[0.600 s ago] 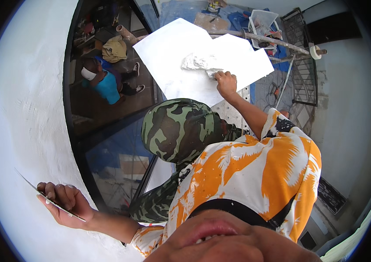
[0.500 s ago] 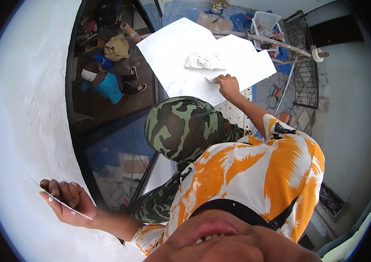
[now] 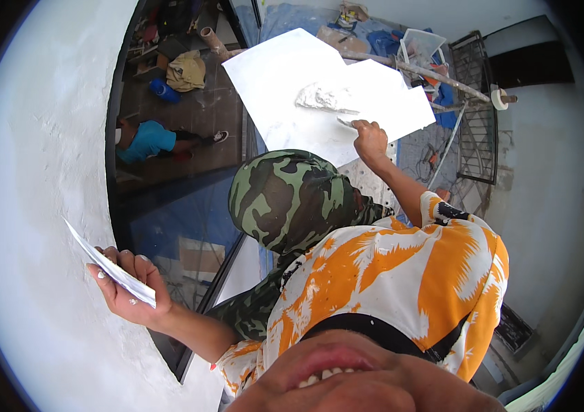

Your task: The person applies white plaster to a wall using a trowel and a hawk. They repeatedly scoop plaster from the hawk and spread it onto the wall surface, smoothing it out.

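Far L of frame: rough white wall (image 3: 38,172). Lower L: L hand (image 3: 134,307) gripping thin flat white-faced blade (image 3: 121,275), tilted, nr wall. Upper L: person in turquoise top (image 3: 149,139). Upper ctr: flat angular white board (image 3: 275,127) w/ lumpy white paste mound (image 3: 316,97) on it. Just R, R hand (image 3: 372,143) closed on small thin pale tool (image 3: 346,122), partly hidden; contact w/ board unclear. Upper R: white plastic bin (image 3: 424,42).

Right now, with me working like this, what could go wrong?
The white mound sits on a flat white board, so it might slide off if that tips. The thin pale sheet in your left hand looks near the wall and could scrape it.
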Action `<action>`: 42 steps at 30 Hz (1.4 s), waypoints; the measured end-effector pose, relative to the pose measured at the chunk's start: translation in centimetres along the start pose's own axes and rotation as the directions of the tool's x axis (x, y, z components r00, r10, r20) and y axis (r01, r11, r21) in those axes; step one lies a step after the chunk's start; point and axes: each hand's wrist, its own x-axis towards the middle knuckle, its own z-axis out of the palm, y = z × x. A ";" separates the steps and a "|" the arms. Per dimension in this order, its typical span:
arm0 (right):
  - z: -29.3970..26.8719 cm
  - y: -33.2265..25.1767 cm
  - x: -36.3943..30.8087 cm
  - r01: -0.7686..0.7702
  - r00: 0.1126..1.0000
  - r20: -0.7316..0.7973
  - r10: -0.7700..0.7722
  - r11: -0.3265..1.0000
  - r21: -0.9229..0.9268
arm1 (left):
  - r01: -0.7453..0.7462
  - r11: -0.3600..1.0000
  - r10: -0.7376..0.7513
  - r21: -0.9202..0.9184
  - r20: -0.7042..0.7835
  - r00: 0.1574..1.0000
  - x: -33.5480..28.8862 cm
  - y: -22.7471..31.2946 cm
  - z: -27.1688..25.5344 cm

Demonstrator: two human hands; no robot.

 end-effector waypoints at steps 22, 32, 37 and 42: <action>3.7 -1.7 2.1 0.269 0.961 -0.068 -0.269 0.963 -0.012 | 0.005 1.000 -0.005 -0.011 -0.002 1.000 1.3 -2.5 -3.8; -9.1 -6.3 3.8 0.082 0.993 -0.099 0.060 0.239 0.968 | 0.325 0.943 -0.332 -0.066 -0.184 0.925 11.9 -22.6 -2.8; -16.0 -12.1 5.4 0.564 0.814 -0.567 -0.123 -0.062 0.823 | 0.670 0.739 -0.669 -0.066 0.035 0.742 12.1 -29.9 4.5; -17.2 -14.0 7.5 0.808 0.587 -0.558 -0.587 0.379 0.451 | 0.633 0.773 -0.614 -0.041 0.203 0.763 12.2 -27.7 7.4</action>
